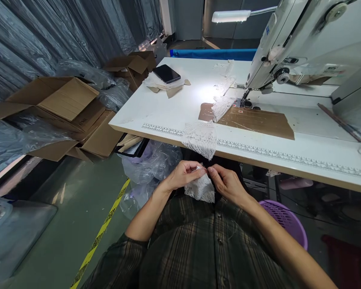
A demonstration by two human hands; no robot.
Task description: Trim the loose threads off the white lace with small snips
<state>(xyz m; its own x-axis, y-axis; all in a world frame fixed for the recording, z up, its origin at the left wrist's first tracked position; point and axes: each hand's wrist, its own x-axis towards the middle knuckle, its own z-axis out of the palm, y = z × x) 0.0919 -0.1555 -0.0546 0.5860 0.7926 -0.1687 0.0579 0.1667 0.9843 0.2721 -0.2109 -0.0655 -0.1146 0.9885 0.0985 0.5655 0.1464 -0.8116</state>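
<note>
A piece of white lace (pixel 200 188) hangs over my lap, below the table's front edge. My left hand (pixel 185 175) pinches its upper part between thumb and fingers. Close beside it, my right hand (pixel 225 182) has thumb and forefinger pressed together at the lace's upper right edge; what exactly lies between these fingertips is too small to tell. Another lace strip (pixel 201 138) drapes over the table edge and runs back across the top toward the needle area of the sewing machine (pixel 276 60). Brown cardboard (pixel 252 122) lies flat under part of that strip.
A phone (pixel 166 74) rests on white and brown pieces at the table's (pixel 132 116) back left. A lamp (pixel 231 16) shines from above. Cardboard boxes (pixel 69 104) and plastic bags stand left. Below right is a purple basket (pixel 285 220); yellow-black tape (pixel 105 224) marks the floor.
</note>
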